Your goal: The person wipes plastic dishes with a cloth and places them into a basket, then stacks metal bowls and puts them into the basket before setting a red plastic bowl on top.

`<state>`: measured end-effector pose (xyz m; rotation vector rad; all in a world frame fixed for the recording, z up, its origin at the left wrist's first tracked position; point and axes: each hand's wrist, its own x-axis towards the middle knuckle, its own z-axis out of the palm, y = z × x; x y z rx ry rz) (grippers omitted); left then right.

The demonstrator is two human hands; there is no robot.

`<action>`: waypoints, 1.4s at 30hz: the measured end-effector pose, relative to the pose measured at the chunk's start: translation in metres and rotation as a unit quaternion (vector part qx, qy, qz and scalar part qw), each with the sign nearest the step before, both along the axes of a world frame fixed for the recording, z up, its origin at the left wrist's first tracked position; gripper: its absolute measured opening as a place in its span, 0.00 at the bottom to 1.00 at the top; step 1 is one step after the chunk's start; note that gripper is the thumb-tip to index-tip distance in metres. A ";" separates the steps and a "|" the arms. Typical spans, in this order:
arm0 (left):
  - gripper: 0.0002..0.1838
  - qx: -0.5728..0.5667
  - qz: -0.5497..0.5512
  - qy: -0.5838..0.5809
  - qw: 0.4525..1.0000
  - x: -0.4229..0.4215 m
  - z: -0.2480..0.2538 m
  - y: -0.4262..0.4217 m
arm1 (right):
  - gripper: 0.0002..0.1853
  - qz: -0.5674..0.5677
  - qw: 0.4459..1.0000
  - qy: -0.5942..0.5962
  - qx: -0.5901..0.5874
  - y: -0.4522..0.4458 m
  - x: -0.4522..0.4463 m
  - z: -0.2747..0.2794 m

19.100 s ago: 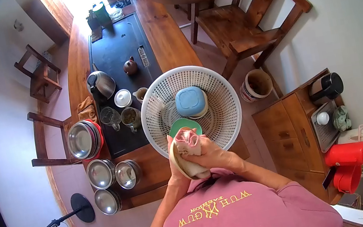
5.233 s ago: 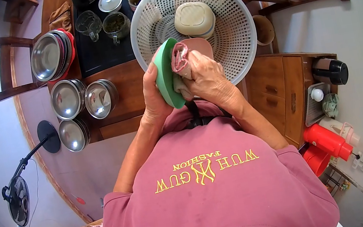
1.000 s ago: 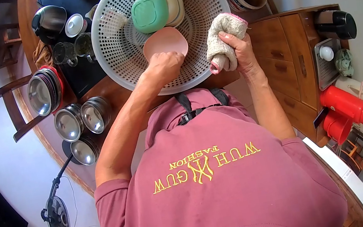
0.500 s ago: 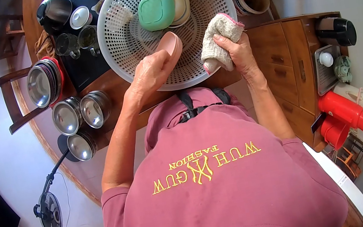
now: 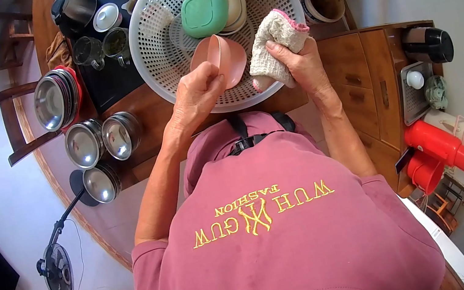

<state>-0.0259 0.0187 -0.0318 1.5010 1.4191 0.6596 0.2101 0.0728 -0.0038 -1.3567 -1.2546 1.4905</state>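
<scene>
My left hand [image 5: 197, 94] is closed on a pink bowl [image 5: 220, 55], tilted on edge over the near side of a white perforated basket [image 5: 154, 72]. More pink surface spreads on both sides of this rim; I cannot tell whether it is a second bowl. Further back in the basket lie a green container [image 5: 205, 13] and cream-coloured dishes [image 5: 236, 9], partly hidden behind it. My right hand [image 5: 306, 68] grips a folded whitish cloth [image 5: 271, 45] with pink edging, above the basket's right rim. The cloth and the pink bowl are apart.
Stacked steel bowls [image 5: 83, 145] stand at the table's left, near more steel bowls [image 5: 51, 103] in a red holder. Glass mugs [image 5: 116, 42] and a kettle [image 5: 77, 11] are behind them. A bucket [image 5: 323, 2] and wooden drawers [image 5: 351, 65] are on the right.
The pink ware in my left hand has turned and fanned out, showing more of its surface. My right hand with the cloth has shifted slightly.
</scene>
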 end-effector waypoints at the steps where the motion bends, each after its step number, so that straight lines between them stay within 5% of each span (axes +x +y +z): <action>1: 0.05 -0.003 0.020 -0.019 1.000 0.002 0.008 -0.001 | 0.13 0.001 1.000 0.003 0.008 -0.001 -0.001 0.002; 5: 0.06 -0.005 0.095 -0.118 0.988 0.012 0.013 -0.004 | 0.13 -0.003 1.000 -0.010 0.028 -0.006 -0.013 0.020; 8: 0.06 -0.052 0.079 -0.242 0.966 0.023 0.026 -0.004 | 0.18 0.028 0.986 0.023 0.165 -0.013 -0.035 0.024; 10: 0.08 -0.001 0.054 -0.270 0.961 0.034 0.039 -0.005 | 0.19 0.066 0.918 -0.151 0.362 -0.009 -0.048 0.021; 12: 0.09 -0.065 0.026 -0.289 0.955 0.023 0.051 -0.006 | 0.20 0.067 0.897 -0.170 0.403 -0.002 -0.047 0.022; 15: 0.09 -0.123 0.074 -0.390 0.910 0.020 0.069 -0.014 | 0.16 0.008 0.997 0.034 0.074 0.007 -0.039 0.023; 25: 0.06 -0.067 0.188 -0.644 0.739 -0.009 0.047 -0.021 | 0.09 -0.074 0.979 0.183 -0.055 0.000 -0.035 -0.005; 30: 0.06 -0.027 0.229 -0.632 0.740 -0.003 0.045 -0.018 | 0.08 -0.050 0.965 0.233 -0.112 -0.016 -0.044 -0.005; 35: 0.07 0.016 0.236 -0.539 0.809 0.006 0.047 -0.024 | 0.10 -0.079 0.943 0.278 -0.162 -0.023 -0.046 -0.013; 40: 0.09 -0.036 0.198 -0.567 0.799 -0.001 0.049 -0.022 | 0.12 -0.106 0.918 0.331 -0.190 -0.021 -0.036 -0.002; 42: 0.10 -0.039 0.228 -0.554 0.800 -0.010 0.035 -0.021 | 0.13 -0.026 0.912 0.356 -0.201 -0.019 -0.019 0.008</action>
